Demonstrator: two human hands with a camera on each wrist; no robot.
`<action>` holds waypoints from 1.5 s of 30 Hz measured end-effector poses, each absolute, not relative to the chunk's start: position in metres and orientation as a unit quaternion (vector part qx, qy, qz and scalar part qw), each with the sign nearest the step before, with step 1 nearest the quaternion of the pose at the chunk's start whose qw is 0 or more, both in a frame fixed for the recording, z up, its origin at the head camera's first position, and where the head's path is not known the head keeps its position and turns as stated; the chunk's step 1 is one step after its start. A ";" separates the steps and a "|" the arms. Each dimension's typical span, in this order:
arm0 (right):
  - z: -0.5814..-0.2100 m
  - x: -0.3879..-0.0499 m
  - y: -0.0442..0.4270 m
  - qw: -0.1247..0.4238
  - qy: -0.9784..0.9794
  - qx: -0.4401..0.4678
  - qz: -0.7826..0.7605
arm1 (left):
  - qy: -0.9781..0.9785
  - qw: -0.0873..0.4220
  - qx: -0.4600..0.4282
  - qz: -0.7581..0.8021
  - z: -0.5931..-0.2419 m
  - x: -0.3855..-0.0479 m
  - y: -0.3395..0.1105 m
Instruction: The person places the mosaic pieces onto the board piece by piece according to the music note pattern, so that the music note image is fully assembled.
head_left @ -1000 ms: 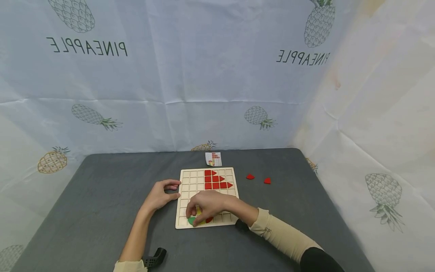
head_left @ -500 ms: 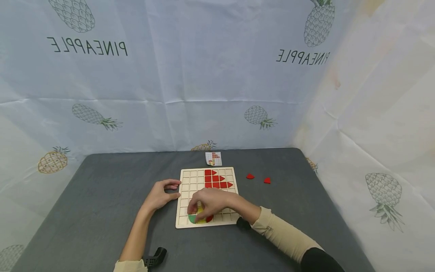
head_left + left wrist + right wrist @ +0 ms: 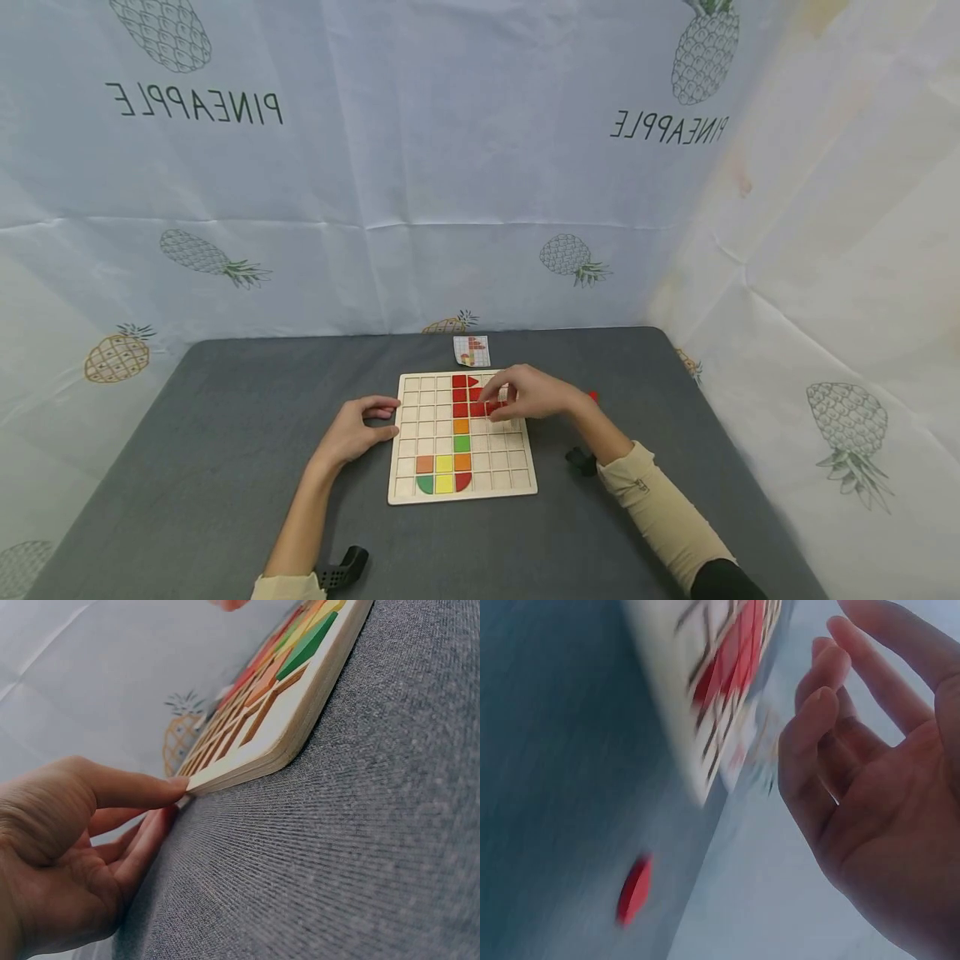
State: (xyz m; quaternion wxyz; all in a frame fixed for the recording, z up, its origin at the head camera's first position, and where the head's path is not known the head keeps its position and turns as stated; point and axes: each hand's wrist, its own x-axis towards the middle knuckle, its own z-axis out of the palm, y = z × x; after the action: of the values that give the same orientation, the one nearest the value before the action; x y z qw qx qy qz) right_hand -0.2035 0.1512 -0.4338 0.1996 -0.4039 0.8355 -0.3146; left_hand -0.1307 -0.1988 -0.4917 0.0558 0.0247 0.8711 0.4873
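Note:
A wooden grid board [image 3: 510, 460] lies on the table, holding coloured tiles. Red tiles [image 3: 460, 396] fill the upper middle rows. Below them come an orange square [image 3: 461, 426] and a green square [image 3: 461, 443]. Near the bottom edge sit a green quarter-round [image 3: 425, 483], a yellow square [image 3: 444, 482] and a red quarter-round [image 3: 462, 481]. My left hand [image 3: 354, 429] touches the board's left edge with thumb and finger, spread apart. Above the board's upper right side, my right hand [image 3: 534, 393] hovers with loosely bent fingers and nothing in them, partly covering the red rows.
Behind the board lies a small printed pattern card [image 3: 472, 351]. To the right, one loose red piece [image 3: 592, 396] peeks past my right hand; a red piece [image 3: 635, 891] also shows in the right wrist view. A pineapple-print cloth [image 3: 480, 167] hangs behind the grey table [image 3: 247, 433].
My right hand has left the green quarter-round at the board's lower left and moved up and to the right, uncovering the lower tiles. The left hand has stayed in place.

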 end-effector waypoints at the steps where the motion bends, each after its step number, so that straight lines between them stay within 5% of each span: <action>1: -0.434 -0.206 0.160 0.198 0.839 -0.394 -0.318 | 0.871 0.056 0.025 0.488 -0.492 -0.131 -0.199; 21: -0.450 -0.219 0.307 0.210 0.875 -0.267 -0.346 | 0.871 0.062 0.023 0.487 -0.491 -0.128 -0.198; 32: -0.455 -0.217 0.318 0.224 0.878 -0.250 -0.341 | 0.870 0.060 0.027 0.489 -0.491 -0.128 -0.198; 45: -0.449 -0.209 0.299 0.142 0.886 -0.280 -0.342 | 0.874 0.054 0.026 0.483 -0.490 -0.131 -0.196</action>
State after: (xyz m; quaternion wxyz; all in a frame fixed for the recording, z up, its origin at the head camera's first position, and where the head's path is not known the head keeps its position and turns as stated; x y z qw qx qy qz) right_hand -0.2087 0.2986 -0.4489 0.1423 -0.2800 0.8858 -0.3417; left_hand -0.1311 -0.1964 -0.4900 0.0545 0.0262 0.8738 0.4826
